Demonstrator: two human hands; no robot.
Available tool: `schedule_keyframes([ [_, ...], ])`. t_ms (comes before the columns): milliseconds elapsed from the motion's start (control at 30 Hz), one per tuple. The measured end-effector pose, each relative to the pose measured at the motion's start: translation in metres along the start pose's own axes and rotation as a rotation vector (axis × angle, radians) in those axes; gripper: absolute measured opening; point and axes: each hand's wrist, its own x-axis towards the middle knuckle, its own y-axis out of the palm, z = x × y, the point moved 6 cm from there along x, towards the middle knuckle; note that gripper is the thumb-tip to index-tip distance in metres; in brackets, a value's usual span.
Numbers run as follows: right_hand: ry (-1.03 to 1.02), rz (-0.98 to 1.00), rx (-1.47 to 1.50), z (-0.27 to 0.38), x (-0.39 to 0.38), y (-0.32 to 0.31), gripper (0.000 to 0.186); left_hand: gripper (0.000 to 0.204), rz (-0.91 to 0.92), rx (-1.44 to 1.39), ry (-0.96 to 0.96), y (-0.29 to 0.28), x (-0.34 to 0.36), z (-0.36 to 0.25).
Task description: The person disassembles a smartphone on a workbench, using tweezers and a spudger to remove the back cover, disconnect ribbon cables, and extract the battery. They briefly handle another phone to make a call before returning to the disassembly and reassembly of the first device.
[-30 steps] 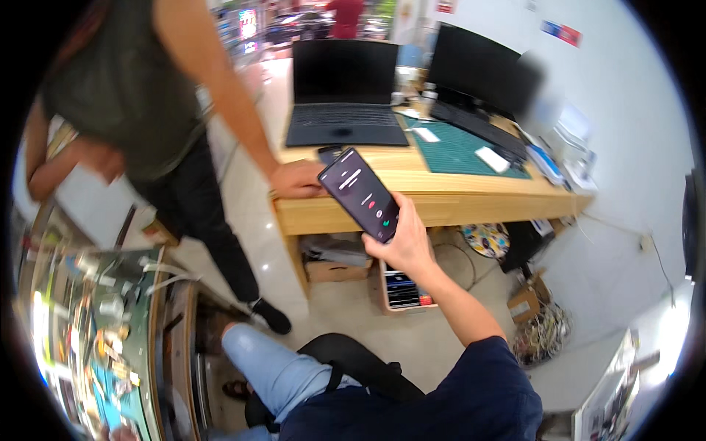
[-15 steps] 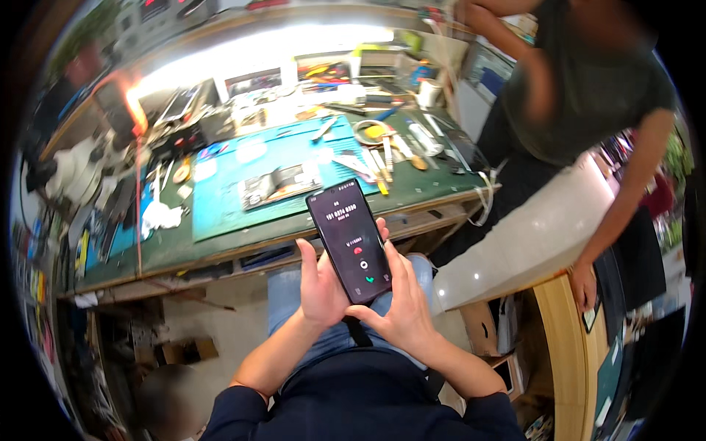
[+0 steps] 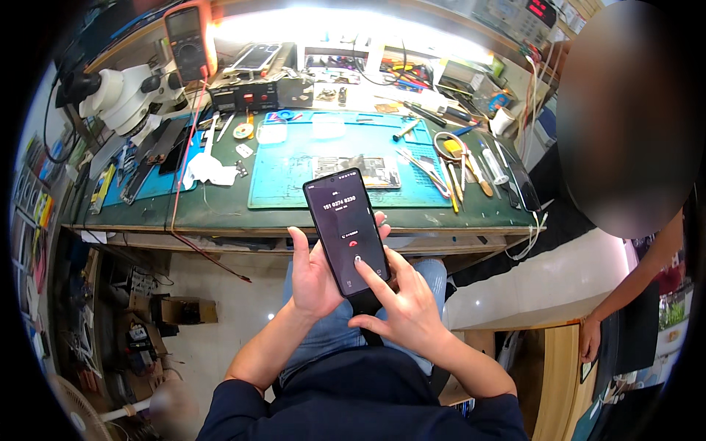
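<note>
A black smartphone (image 3: 343, 228) lies in my left hand (image 3: 315, 283), its lit screen facing up with a dark call screen on it. My left fingers wrap behind it, their tips showing at its right edge, while the thumb stands off to the left. My right hand (image 3: 406, 305) is at the phone's lower right, index finger stretched onto the round button low on the screen. Its thumb points left below the phone, and nothing is held in it. Beyond the phone, an opened device with exposed parts (image 3: 375, 170) rests on a blue work mat (image 3: 283, 192).
Tweezers (image 3: 423, 173), brushes and a coil of wire surround the mat's right side. At the left are a microscope (image 3: 121, 99), an orange multimeter (image 3: 187, 44) with a hanging red lead, and crumpled tissue (image 3: 209, 170). Another person (image 3: 632, 250) stands at right, one hand on a wooden counter (image 3: 562, 375).
My right index finger has moved onto the phone's screen. The green icon seen low on the screen no longer shows. The view has shifted, bringing the bench further right in the picture.
</note>
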Motion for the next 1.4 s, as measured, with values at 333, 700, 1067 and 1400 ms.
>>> schedule_keyframes([
  [333,-0.080,-0.101,0.098,0.010,0.001,0.003,0.073,0.109,-0.117,0.061,0.099,-0.017,-0.018,-0.037],
  [700,-0.198,-0.012,0.167,0.030,0.050,0.032,0.086,0.111,-0.121,0.088,0.168,-0.025,-0.046,-0.070],
  [1067,-0.250,-0.092,0.223,0.027,0.067,0.043,0.088,0.111,-0.319,-0.002,0.186,-0.031,-0.068,-0.108],
  [1400,-0.125,-0.270,0.259,-0.060,0.089,0.007,0.099,0.107,-0.723,0.254,0.205,-0.054,-0.130,-0.247],
])
